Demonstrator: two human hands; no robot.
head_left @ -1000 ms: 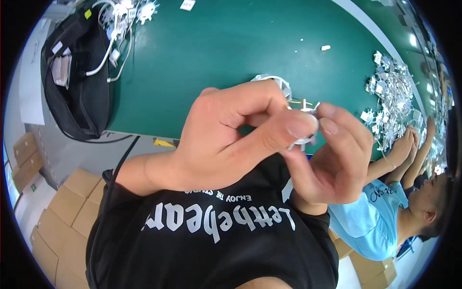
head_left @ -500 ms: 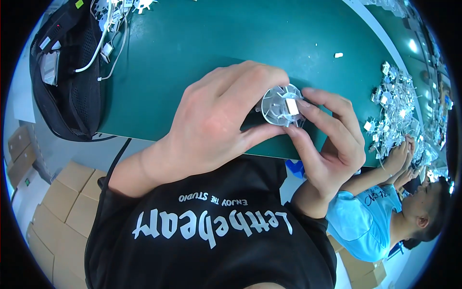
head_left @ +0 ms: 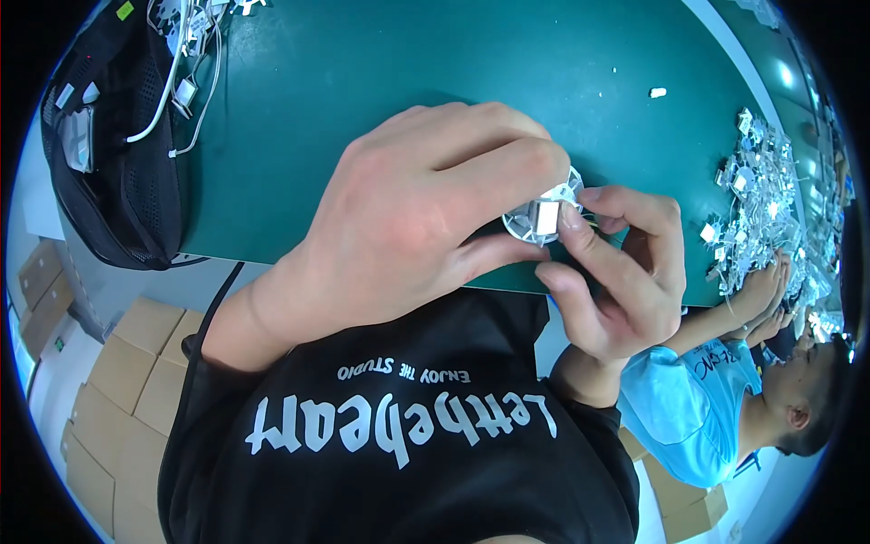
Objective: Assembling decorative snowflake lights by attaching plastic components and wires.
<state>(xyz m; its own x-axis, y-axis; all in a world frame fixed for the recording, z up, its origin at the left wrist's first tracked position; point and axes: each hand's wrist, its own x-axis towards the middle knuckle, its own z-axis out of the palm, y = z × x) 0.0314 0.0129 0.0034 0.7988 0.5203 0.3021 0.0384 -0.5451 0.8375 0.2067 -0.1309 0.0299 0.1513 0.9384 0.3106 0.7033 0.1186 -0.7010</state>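
A small round clear plastic part [head_left: 518,225] with a white square block [head_left: 546,218] on it is held above the near edge of the green table. My left hand [head_left: 426,199] is closed round it from the left, fingers over its top and thumb along its lower side. From the right, my right hand [head_left: 625,281] curls in, with one fingertip pressing the block and another at the part's rim. The right thumb stands a little apart from it. Thin wires show between the right fingers. My left fingers cover much of the part.
A black mesh bag [head_left: 100,199] with cables sits at the table's left edge. Another tangle of clear and white parts [head_left: 757,199] is heaped at right, beside a co-worker's hands [head_left: 766,290]. A small white piece [head_left: 658,92] lies on the green table [head_left: 362,63]. Cardboard boxes [head_left: 136,372] stand lower left.
The part has turned and tilted in my left hand, whose fingers now cover more of it. My right thumb has come away from its lower rim. The view has shifted slightly.
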